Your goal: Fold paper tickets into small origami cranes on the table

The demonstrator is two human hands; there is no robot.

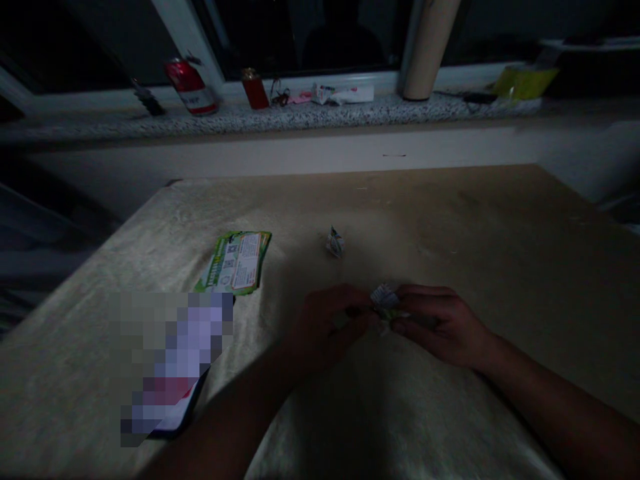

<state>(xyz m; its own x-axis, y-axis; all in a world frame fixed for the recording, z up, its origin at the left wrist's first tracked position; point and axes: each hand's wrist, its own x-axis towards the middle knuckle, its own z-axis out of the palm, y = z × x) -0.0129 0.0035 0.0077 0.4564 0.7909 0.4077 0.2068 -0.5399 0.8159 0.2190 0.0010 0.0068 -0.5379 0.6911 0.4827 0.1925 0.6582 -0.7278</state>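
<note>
Surface widest of all, pale and slightly creased, reaching almost to the far wall. Dim light overall, shadow heavy around the near middle. Behind, dark window with pale frames; below it, speckled sill running left to right.

Two bare hands low over the surface, right of middle, forearms entering from the near edge. Left hand in deep shadow, fingertips pinching the left side of a small printed piece; exact finger placement hard to make out. Right hand opposite, grip likewise pinched, thumb and fingers on the right side of the same piece.

Near left, beside left forearm: phone lying flat, screen masked by coarse squares. On the sill, right of middle: brown tube on end, top out of view. Just beyond phone: green packet lying flat, small print and square codes on a pale panel. Far left on the sill, red-and-white can; far right, yellow-green item; between, red jar with gold-coloured top and crumpled white wrapper.

Smallest last: printed piece between both sets of fingertips, creased, whitish with some green. Beyond it and slightly left, folded scrap, pointed at the top, resting alone on the surface, untouched.
</note>
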